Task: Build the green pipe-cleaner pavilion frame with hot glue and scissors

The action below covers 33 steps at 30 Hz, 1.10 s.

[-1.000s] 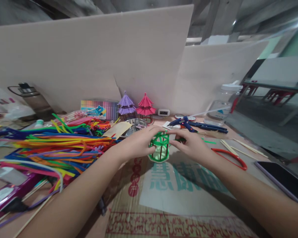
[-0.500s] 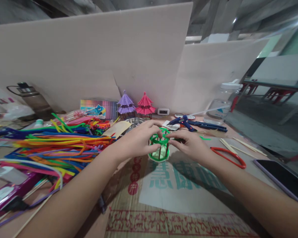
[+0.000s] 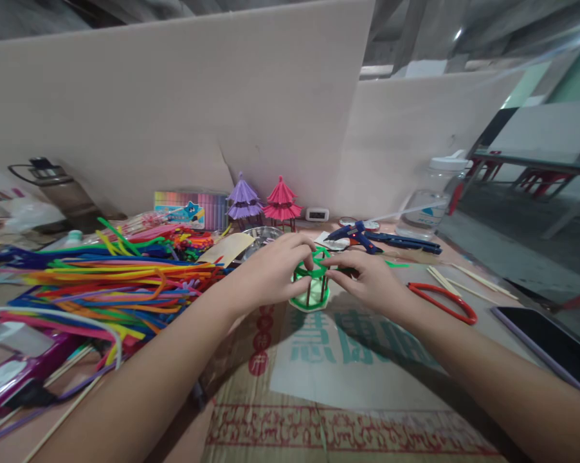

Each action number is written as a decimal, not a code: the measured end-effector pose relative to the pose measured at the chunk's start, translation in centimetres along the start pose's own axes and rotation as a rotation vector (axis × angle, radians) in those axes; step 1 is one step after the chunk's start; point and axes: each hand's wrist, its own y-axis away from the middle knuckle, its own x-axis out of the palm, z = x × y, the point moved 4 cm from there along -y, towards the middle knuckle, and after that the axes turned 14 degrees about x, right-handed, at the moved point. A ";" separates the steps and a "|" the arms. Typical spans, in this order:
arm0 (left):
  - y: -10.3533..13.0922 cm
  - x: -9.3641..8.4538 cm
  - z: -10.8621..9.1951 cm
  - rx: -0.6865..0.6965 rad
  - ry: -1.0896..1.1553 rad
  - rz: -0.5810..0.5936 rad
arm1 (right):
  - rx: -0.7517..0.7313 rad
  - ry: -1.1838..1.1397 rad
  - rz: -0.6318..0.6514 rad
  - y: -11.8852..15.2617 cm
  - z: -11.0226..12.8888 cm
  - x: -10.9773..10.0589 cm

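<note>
A small green pavilion frame [image 3: 310,299] stands upright on the printed sheet, with a fuzzy green base ring, thin brown posts and green pieces around its top. My left hand [image 3: 275,267] grips its upper left side, thumb and fingers bent around the green top. On the other side my right hand [image 3: 364,276] pinches at the upper right edge near a post; the exact contact of the fingertips is partly hidden. Behind it stand a purple pavilion [image 3: 244,198] and a pink pavilion [image 3: 281,200], both with tiered roofs.
Colourful pipe cleaners [image 3: 126,283] lie heaped at the left. A blue glue gun [image 3: 355,235], a clear water jug [image 3: 425,199], red-handled loop [image 3: 442,302], wooden sticks [image 3: 483,283] and a phone [image 3: 550,347] are at the right. A metal dish [image 3: 261,236] sits behind my left hand.
The view has shifted very slightly. Both hands stay at the top of the green pavilion frame, with hardly any movement of the fingers.
</note>
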 end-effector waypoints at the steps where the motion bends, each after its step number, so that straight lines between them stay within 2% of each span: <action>1: 0.0 0.0 0.1 -0.009 0.013 0.003 | 0.002 -0.001 0.000 0.0 0.0 0.0; 8: 0.0 0.2 0.5 -0.021 0.101 -0.001 | 0.015 -0.002 -0.001 0.0 -0.4 0.4; 13: 0.6 -0.8 0.6 0.011 0.152 0.064 | 0.038 -0.002 -0.005 0.1 -0.5 0.5; 15: 0.8 -1.6 1.0 -0.040 0.158 0.035 | 0.027 -0.009 -0.011 0.0 -0.6 0.4; 19: 1.3 -2.6 2.7 -0.244 0.054 -0.061 | -0.024 -0.039 -0.036 -0.1 -1.0 0.3; 23: 1.6 -2.2 3.9 -0.378 -0.038 -0.012 | -0.051 -0.063 -0.064 -0.2 -1.3 0.2; 29: 2.0 -1.6 4.3 -0.414 0.023 -0.023 | -0.046 -0.047 -0.054 -0.2 -1.5 0.3; 33: 2.1 -1.8 4.2 -0.415 0.062 -0.076 | -0.041 -0.040 -0.052 -0.2 -1.6 0.3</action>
